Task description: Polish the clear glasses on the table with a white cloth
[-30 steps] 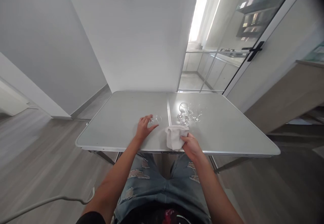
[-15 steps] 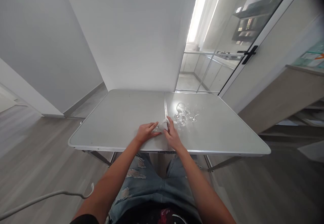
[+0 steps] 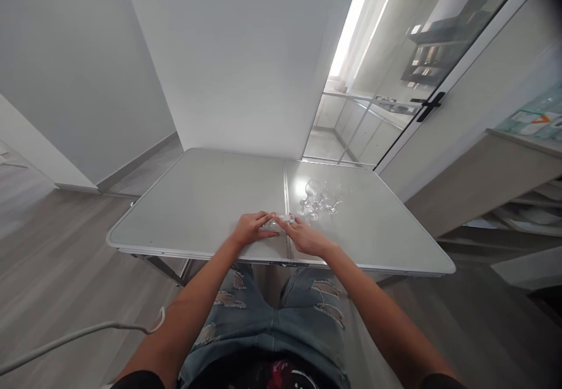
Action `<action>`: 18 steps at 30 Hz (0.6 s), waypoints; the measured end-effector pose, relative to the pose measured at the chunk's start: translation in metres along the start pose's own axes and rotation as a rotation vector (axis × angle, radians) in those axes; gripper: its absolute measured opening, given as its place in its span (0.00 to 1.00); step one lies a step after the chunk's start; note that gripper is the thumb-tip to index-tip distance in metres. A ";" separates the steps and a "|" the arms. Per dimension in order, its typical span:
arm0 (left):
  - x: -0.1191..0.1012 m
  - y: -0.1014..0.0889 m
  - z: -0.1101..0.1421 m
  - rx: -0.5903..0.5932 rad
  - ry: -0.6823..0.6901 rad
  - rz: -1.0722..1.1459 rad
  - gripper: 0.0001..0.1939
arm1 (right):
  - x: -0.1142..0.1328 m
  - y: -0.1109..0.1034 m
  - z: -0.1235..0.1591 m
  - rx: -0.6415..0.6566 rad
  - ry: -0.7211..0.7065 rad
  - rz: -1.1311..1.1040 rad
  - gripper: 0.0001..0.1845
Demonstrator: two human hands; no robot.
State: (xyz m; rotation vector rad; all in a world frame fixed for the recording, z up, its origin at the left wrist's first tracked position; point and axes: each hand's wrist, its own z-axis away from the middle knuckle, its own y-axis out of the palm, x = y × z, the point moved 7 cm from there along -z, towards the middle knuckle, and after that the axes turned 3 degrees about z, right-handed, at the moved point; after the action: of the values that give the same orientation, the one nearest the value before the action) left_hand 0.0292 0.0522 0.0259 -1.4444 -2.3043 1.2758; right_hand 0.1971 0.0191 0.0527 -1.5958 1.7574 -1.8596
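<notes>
Over the near edge of the table, close to its middle seam, my left hand [image 3: 251, 228] is closed around a small clear glass [image 3: 274, 224] lying on its side. My right hand [image 3: 305, 238] meets it from the other side, its fingers over the glass. A small whitish piece [image 3: 288, 218] shows at the right fingers; I cannot tell whether it is a cloth or part of the glass. Just beyond the right hand stands a clear stemmed glass [image 3: 312, 188], with several more clear stemmed glasses [image 3: 332, 207] grouped beside it.
The pale folding table [image 3: 211, 195] has a metal rim and a seam across its middle. Behind it is a white wall [image 3: 246, 72], with a glass door [image 3: 364, 84] to the right. A white cable [image 3: 88, 331] hangs at lower left. Wooden shelves [image 3: 492, 184] stand at right.
My right hand has turned flatter and its fingers have moved left over the glass. My left hand keeps its hold. The whole view has shifted slightly.
</notes>
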 end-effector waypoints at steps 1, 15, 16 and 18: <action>-0.001 -0.001 0.000 -0.011 0.010 0.004 0.30 | 0.001 0.001 0.000 0.022 -0.038 0.048 0.42; -0.012 -0.001 -0.003 -0.032 0.090 -0.091 0.28 | -0.041 0.017 -0.013 -0.298 0.531 -1.202 0.30; -0.013 -0.001 -0.003 -0.026 0.100 -0.094 0.27 | -0.044 0.019 -0.014 -0.297 0.593 -1.256 0.27; -0.013 -0.002 -0.003 -0.023 0.097 -0.086 0.27 | -0.047 0.023 -0.017 -0.296 0.653 -1.304 0.22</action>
State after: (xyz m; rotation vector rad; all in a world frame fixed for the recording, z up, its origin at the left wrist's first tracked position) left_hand 0.0361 0.0430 0.0336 -1.3661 -2.2980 1.1337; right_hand 0.1932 0.0559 0.0117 -2.9349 1.1341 -2.9857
